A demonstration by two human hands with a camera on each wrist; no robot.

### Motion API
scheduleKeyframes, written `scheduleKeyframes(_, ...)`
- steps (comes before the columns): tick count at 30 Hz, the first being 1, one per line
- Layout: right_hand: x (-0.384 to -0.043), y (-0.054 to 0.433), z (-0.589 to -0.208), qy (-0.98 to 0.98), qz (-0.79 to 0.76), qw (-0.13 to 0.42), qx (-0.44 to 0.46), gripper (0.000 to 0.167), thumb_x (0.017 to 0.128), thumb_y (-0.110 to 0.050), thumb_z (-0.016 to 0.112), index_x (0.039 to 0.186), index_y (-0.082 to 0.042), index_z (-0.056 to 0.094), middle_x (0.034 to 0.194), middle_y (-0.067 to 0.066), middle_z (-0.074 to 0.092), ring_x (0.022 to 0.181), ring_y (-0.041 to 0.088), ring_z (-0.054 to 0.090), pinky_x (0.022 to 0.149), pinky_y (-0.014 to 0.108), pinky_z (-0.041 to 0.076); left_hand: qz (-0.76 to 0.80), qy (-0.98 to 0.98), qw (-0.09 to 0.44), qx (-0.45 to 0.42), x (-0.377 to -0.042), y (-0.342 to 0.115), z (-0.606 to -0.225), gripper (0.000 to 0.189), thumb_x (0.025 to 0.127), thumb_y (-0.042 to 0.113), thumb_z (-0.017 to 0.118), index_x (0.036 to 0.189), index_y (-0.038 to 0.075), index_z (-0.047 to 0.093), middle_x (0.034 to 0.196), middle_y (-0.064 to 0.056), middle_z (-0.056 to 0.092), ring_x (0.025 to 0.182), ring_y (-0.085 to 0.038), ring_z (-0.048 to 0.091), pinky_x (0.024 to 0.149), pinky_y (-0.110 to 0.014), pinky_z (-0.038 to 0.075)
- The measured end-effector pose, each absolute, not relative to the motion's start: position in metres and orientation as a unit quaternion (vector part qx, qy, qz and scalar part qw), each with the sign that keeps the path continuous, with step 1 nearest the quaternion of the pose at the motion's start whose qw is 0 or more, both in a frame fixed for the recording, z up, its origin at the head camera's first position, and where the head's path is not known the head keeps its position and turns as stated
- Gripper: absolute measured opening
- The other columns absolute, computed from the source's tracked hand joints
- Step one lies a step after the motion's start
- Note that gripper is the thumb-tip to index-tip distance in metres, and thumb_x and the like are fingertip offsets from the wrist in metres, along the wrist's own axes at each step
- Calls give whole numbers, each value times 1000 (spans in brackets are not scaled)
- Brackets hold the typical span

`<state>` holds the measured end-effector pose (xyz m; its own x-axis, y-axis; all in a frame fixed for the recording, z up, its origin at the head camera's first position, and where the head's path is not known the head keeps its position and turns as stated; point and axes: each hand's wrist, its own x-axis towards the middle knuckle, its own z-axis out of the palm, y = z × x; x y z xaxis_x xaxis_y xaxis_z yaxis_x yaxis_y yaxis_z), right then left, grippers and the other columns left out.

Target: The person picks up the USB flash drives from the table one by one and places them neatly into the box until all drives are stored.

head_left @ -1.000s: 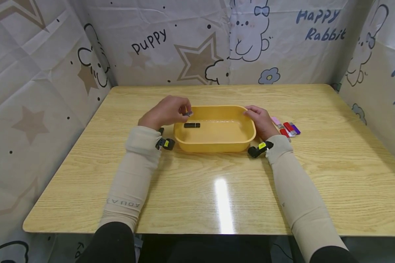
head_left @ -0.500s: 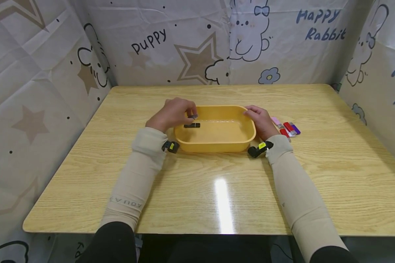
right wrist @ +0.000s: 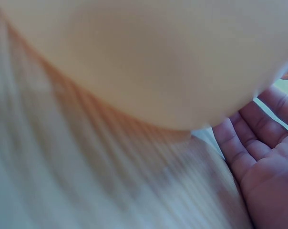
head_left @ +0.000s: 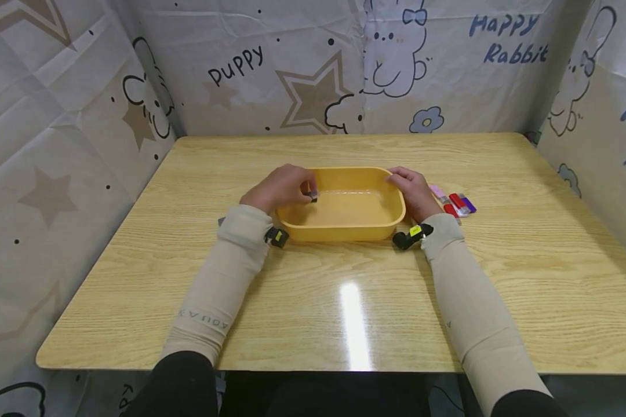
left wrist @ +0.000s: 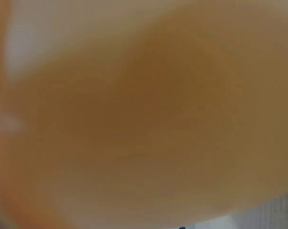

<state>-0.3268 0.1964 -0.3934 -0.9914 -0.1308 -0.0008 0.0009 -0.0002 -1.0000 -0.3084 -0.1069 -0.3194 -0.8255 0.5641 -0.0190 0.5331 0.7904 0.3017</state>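
Head view, left fingers point(head_left: 312, 182) pinching dark piece point(head_left: 311, 196) — axis unclear, right fingers point(head_left: 404, 172) gripping yellow tray point(head_left: 344, 234) — long axis running sideways.

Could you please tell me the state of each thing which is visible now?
Left hand: pinching, inside the tray's left part.
Small dark piece: at the left fingertips, partly hidden.
Yellow tray: upright, open-topped.
Right hand: gripping the tray's right rim.
Coloured pieces: lying close together on the table.
Grey thing: mostly hidden by the left sleeve.
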Motion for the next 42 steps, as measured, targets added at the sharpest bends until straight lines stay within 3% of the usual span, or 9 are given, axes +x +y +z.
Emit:
scheduleKeyframes(18, -325, 197, -392, 712, -699, 51, -47, 30, 94, -19, 55, 119, -3, 61, 110, 8, 62, 88, 16, 62, 74, 23, 53, 91, 954, 49, 283, -309, -105, -332, 15, 84, 22, 76, 93, 13, 69, 90, -1, 65, 83, -20, 55, 83, -37, 43)
scheduleKeyframes(28, -325, 196, -392, 713, -698, 50, -40, 31, 94, -18, 54, 120, -2, 60, 111, 9, 62, 89, 16, 62, 73, 23, 53, 60, 961, 54, 265, -309, -101, -337, 10, 85, 22, 74, 93, 19, 70, 92, 3, 66, 87, -17, 56, 92, -52, 36)
scheduleKeyframes(42, -326, 196, -393, 714, -697, 53, -38, 31, 94, -18, 55, 120, -3, 60, 112, 9, 61, 89, 16, 62, 74, 23, 53, 28, 965, 39, 259, -309, -100, -341, 11, 83, 22, 74, 91, 16, 68, 87, 3, 65, 82, -18, 54, 86, -48, 36)
